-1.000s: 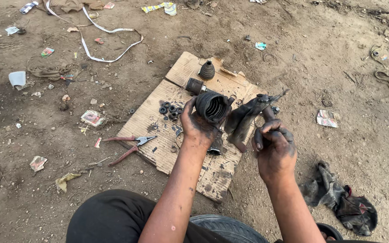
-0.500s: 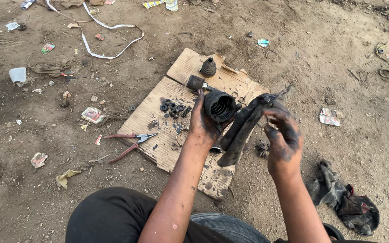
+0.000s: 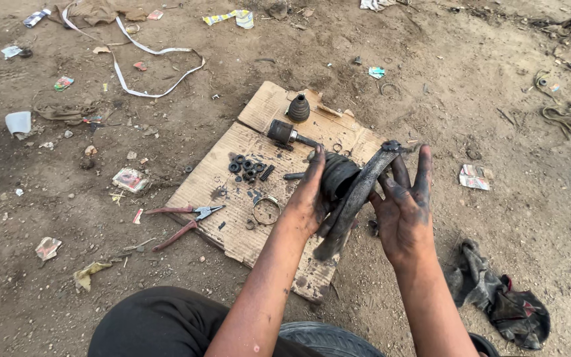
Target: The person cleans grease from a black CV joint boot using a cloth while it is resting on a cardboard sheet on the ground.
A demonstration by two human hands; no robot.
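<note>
- Single head-worn view, looking steeply down from above onto bare dirt ground point(image 3: 47, 304).
- Facing forward and away from the body: dark-clad knee point(image 3: 160, 324) at the 6 o'clock edge, far ground at 12 o'clock.
- Close range: both forearms entering from 6 o'clock, left hand point(image 3: 308, 201) and right hand point(image 3: 404, 211) near centre, filling the middle of the frame.
- Cardboard sheet point(image 3: 219, 178) just past the hands, toward 11 o'clock of centre.
- Wide enough to take in white strap point(image 3: 147, 49) at 11 o'clock and dark rag point(image 3: 503, 304) at 4 o'clock.
- No second view, so no shared region to compare.
</note>
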